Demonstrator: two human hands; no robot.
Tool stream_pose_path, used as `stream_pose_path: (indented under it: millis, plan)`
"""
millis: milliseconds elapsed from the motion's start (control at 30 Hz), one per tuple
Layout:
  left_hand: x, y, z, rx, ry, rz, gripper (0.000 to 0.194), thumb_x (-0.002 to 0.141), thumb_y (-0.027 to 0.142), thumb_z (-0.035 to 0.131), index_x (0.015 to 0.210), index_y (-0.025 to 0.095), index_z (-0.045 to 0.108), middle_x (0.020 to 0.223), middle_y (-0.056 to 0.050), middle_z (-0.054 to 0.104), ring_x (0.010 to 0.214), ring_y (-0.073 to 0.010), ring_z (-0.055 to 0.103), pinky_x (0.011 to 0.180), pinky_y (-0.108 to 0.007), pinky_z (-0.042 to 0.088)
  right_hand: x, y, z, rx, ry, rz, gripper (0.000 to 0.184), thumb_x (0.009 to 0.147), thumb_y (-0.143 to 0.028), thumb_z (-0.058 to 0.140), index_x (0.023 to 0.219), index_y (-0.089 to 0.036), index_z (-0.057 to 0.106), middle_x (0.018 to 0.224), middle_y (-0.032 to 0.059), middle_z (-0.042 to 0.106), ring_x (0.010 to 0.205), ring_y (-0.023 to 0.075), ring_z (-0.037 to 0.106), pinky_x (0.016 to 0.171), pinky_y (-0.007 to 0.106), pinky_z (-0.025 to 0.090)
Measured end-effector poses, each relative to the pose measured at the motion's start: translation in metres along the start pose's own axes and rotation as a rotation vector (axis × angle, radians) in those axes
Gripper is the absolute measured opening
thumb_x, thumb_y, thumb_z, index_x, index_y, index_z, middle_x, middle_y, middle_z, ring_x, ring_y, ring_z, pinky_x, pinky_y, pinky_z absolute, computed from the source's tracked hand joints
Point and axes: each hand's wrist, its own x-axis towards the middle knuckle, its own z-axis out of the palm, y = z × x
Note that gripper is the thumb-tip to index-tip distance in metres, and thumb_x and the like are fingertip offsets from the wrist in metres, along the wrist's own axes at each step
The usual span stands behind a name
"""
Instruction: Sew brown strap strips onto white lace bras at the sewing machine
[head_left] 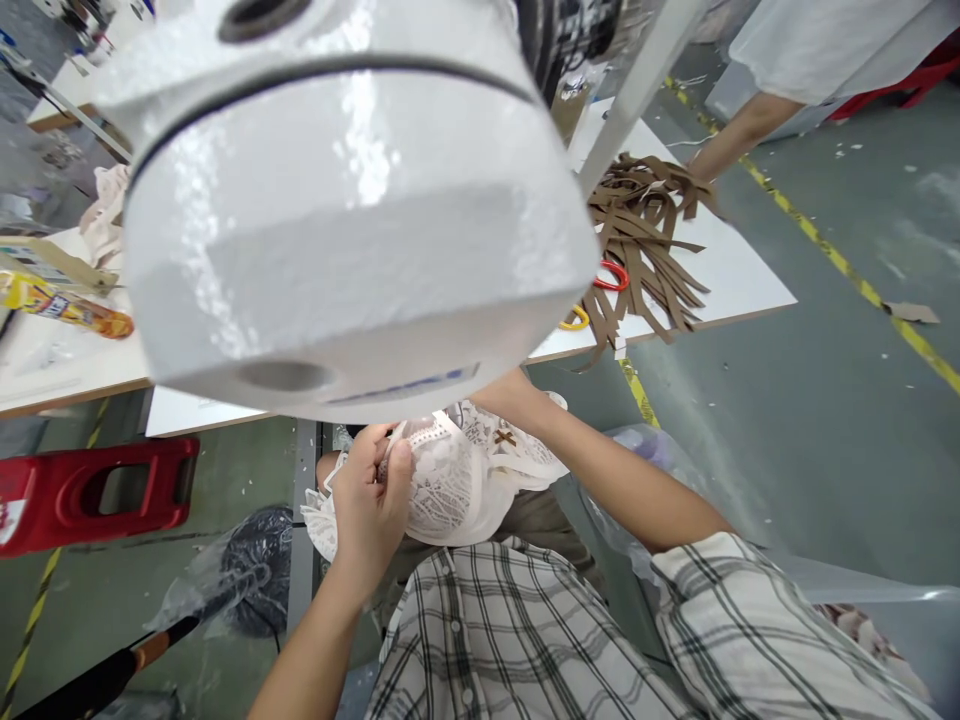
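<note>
A white lace bra (450, 480) with a small brown bow lies over my lap, below the head of a large white sewing machine (360, 240). My left hand (379, 495) pinches the bra's upper edge between thumb and fingers, beside a strip with small dots. Reaching in from the right, my right hand (506, 393) is at the far side of the bra. The machine head covers its fingers, so their grip does not show. The machine's needle area is also hidden behind the head.
Brown fabric strips (645, 235) lie on the white table (739, 285), near red-handled scissors (613, 276) and a yellow handle (576, 318). Another person's arm (750, 130) reaches to the strips. A red stool (97, 490) stands left; a yellow packet (67, 305) lies on the table.
</note>
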Motion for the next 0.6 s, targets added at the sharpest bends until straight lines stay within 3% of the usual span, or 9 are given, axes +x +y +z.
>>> stream_pose_path:
  millis: [200,400,533,600]
  plan:
    - [0.003,-0.006,0.004,0.049,0.037,0.043,0.024,0.098,0.030,0.053,0.115,0.021,0.067,0.087,-0.002,0.073,0.076,-0.0147,0.068,0.072,-0.025,0.052,0.000,-0.007,0.000,-0.017,-0.001,0.047,0.005,0.084,-0.020,0.059,0.082,-0.022,0.062,0.099,0.0063,0.061,0.086,0.0227,0.060,0.076,0.038,0.051]
    - [-0.006,-0.004,0.006,0.167,-0.004,0.177,0.027,0.098,0.026,0.053,0.122,0.020,0.063,0.102,-0.006,0.075,0.084,-0.0165,0.070,0.072,-0.025,0.052,-0.009,-0.010,-0.014,0.054,-0.049,0.049,0.014,0.087,-0.029,0.059,0.076,-0.021,0.056,0.085,0.0038,0.058,0.080,0.0202,0.057,0.078,0.036,0.049]
    - [-0.010,0.002,0.013,0.349,0.196,0.423,0.026,0.092,0.022,0.061,0.116,0.015,0.066,0.110,-0.015,0.068,0.101,-0.0244,0.064,0.090,-0.037,0.048,-0.013,-0.009,-0.018,0.051,-0.078,0.035,0.015,0.087,-0.027,0.057,0.074,-0.021,0.051,0.084,0.0026,0.057,0.079,0.0187,0.055,0.080,0.036,0.049]
    - [-0.011,0.005,0.019,0.411,0.227,0.500,0.031,0.089,0.021,0.065,0.120,0.014,0.065,0.118,-0.017,0.066,0.108,-0.0271,0.061,0.097,-0.042,0.044,-0.013,-0.008,-0.016,0.022,-0.088,0.030,0.016,0.088,-0.027,0.054,0.074,-0.021,0.049,0.084,0.0025,0.055,0.077,0.0180,0.053,0.077,0.035,0.048]
